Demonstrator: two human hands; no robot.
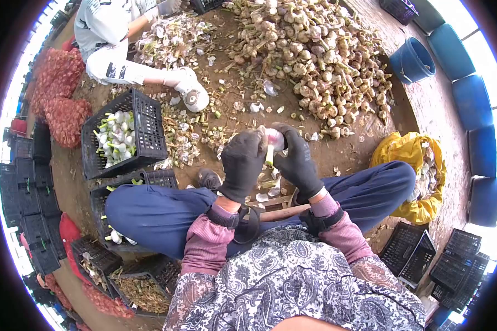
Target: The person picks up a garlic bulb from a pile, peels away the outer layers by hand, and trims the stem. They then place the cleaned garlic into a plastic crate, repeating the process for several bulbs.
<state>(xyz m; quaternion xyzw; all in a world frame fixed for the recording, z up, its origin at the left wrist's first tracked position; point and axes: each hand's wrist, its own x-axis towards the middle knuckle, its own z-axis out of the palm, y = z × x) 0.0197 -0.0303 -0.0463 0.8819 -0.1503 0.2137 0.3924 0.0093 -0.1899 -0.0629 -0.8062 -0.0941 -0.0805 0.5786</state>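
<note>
Both my hands wear dark gloves and meet in front of my knees around one garlic bulb (274, 140). It looks pinkish-white, with a short pale green stem pointing down toward me. My left hand (243, 163) is closed on the bulb's left side. From the right, my right hand (298, 163) curls its fingers over the bulb. Whether a small tool is in either hand is hidden by the gloves. Just beyond my hands lies a big heap of unpeeled garlic (320, 60). Scraps of skin and cut stems (221, 132) litter the ground below.
To my left stands a black crate (149, 124) of peeled garlic, with another crate near my knee. Red mesh sacks (61, 83) lie behind. On the right are a yellow sack (395, 149) and a blue bucket (412, 60). A co-worker's leg (121, 66) extends at upper left.
</note>
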